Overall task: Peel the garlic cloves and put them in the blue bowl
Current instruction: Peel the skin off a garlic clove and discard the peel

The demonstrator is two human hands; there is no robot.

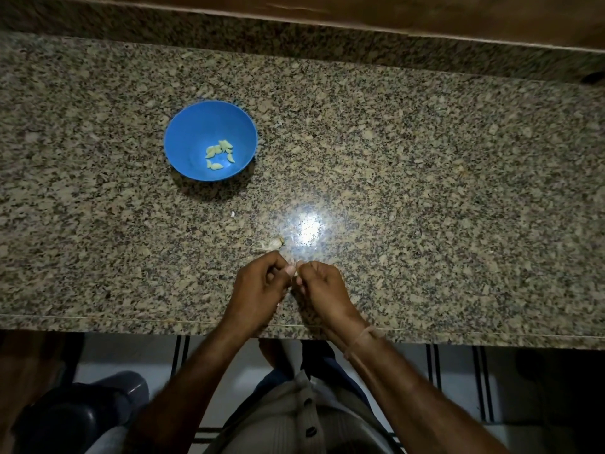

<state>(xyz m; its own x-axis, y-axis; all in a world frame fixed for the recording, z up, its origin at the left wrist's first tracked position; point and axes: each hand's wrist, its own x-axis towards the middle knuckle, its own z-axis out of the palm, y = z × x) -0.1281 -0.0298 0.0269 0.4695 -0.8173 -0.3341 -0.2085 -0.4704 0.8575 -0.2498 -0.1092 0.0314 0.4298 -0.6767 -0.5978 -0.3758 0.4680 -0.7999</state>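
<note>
A blue bowl (pixel 183 132) stands on the granite counter, up and left of my hands, with several peeled pale garlic cloves (pixel 220 153) in its bottom. My left hand (pixel 258 286) and my right hand (pixel 322 286) meet near the counter's front edge. Their fingertips pinch a small garlic clove (pixel 296 269) between them, and most of it is hidden by the fingers. Just beyond my hands a piece of garlic with papery skin (pixel 273 244) lies on the counter.
The speckled granite counter (pixel 425 191) has a raised back ledge (pixel 327 37) and a front edge (pixel 131 322) close to my body. A bright light reflection (pixel 307 229) shines ahead of my hands. A tiny white scrap (pixel 233 213) lies below the bowl.
</note>
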